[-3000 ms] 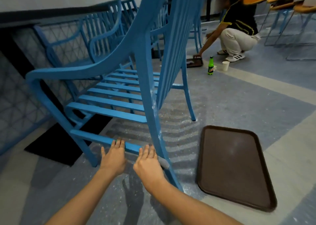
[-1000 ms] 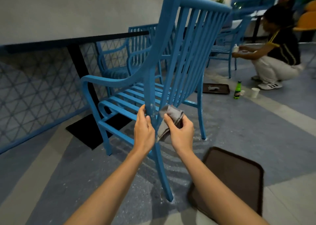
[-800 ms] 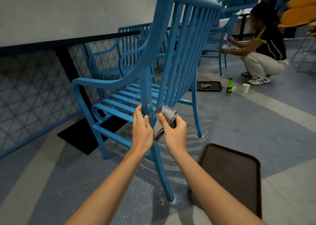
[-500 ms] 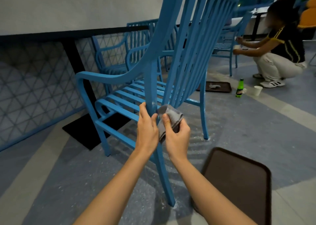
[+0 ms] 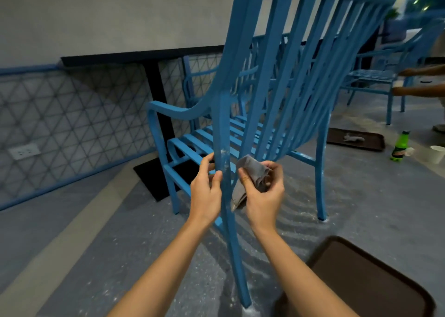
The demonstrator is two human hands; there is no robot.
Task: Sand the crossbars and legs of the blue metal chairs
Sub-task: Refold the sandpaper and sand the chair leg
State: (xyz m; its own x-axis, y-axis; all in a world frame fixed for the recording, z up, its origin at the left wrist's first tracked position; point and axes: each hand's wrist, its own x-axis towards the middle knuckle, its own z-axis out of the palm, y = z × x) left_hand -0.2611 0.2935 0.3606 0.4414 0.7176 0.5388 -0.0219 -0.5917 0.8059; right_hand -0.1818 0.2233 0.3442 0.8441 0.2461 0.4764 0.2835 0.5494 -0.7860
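Note:
A blue metal chair (image 5: 272,80) stands in front of me with its slatted back toward me. Its near rear leg (image 5: 226,196) runs down the middle of the view and shows white scuffed patches at seat height. My left hand (image 5: 206,191) wraps around this leg from the left, thumb and fingers closed on it. My right hand (image 5: 262,194) is just right of the leg and grips a folded grey piece of sandpaper (image 5: 250,174), whose lower edge touches the leg. White dust lies on the floor around the chair's feet.
A brown tray (image 5: 375,283) lies on the floor at lower right. More blue chairs (image 5: 375,76) stand behind and to the right, where another person's arms (image 5: 419,80) reach in. A second tray (image 5: 356,139), a green bottle (image 5: 399,145) and a paper cup (image 5: 437,154) sit on the floor.
Three seconds ago both hands were low on the bottom crossbar. They have since come up to the rear leg at seat height, the right hand holding the sandpaper. My view moved closer.

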